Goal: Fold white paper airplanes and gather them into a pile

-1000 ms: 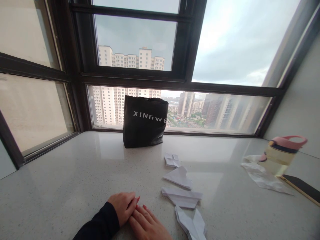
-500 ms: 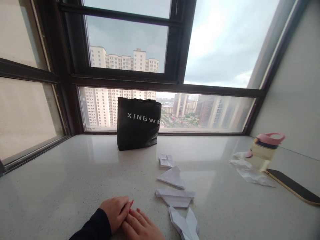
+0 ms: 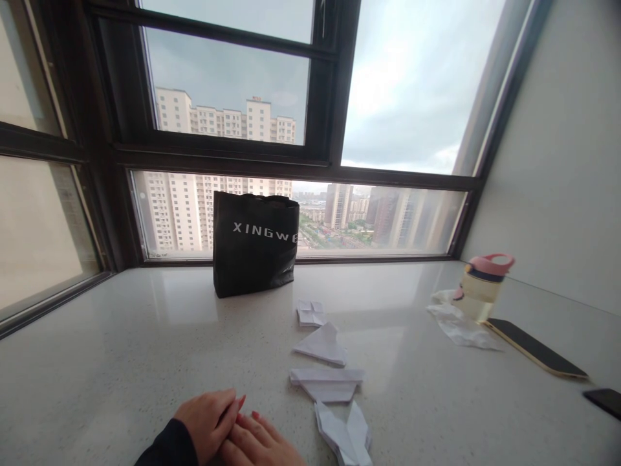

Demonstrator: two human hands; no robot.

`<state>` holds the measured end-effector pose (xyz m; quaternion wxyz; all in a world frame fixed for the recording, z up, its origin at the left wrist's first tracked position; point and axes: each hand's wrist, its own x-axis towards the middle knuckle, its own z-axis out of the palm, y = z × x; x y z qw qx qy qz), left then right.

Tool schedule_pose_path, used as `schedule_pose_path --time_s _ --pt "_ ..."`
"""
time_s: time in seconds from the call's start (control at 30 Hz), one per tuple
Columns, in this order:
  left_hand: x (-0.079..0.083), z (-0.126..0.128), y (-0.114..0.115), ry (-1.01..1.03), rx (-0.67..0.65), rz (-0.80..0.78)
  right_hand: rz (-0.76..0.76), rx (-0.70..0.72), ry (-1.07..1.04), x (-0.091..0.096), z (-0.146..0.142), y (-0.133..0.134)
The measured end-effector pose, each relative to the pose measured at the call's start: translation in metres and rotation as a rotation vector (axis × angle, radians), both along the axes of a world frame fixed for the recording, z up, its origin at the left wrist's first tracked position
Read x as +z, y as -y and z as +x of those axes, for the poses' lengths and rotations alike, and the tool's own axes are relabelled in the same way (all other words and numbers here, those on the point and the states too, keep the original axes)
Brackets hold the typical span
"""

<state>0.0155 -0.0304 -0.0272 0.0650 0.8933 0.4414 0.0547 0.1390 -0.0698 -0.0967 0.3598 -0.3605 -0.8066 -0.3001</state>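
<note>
4 folded white papers [image 3: 326,387] lined up on speckled surface [image 3: 160,362], R of the hands: squarish one [image 3: 310,314] farthest, then triangular one [image 3: 324,343], trapezoid one, winged one [image 3: 342,444] nearest. L hand [image 3: 207,421] (dk sleeve [image 3: 169,445]) & R hand [image 3: 259,441] rest touching each other, just L of winged one. R fingers stretched, side by side; L fingers mostly curled under. Can't tell if anything's held beneath.

Blk bag [image 3: 255,249] upright beyond papers, in front of low pane; white lettering "XINGWE", last letter at bag's edge. Red roof sign [image 3: 256,99] outside: illegible.

Far R: bottle [image 3: 480,294] w/ pink lid, by crumpled tissue [image 3: 460,329]; phone [image 3: 538,348] nr both. Dk item [image 3: 605,400] cut off at R edge of view.

Edges: dk window frame [image 3: 291,169] back & L, pale wall [image 3: 557,162] R. Room to move: L of hands, also btwn papers & tissue.
</note>
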Motion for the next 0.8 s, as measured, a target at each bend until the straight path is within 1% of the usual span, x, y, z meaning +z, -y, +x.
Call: schedule_pose_path --time_s 0.13,0.27,0.57,0.8 --pt "0.0011 0.0001 0.0008 0.015 -0.001 0.000 -0.006 -0.004 0.030 -0.0014 0.0008 -0.0009" --pt "0.0022 0.0005 0.0018 0.023 0.006 0.001 0.038 0.015 0.032 -0.0032 0.0015 -0.0014" --pt "0.0018 0.0001 0.0016 0.014 0.021 0.006 0.118 0.014 -0.077 0.0037 -0.0019 0.0004" --pt "0.0027 0.0004 0.0017 0.002 0.016 -0.001 0.092 0.016 -0.036 0.0008 -0.0002 -0.0016"
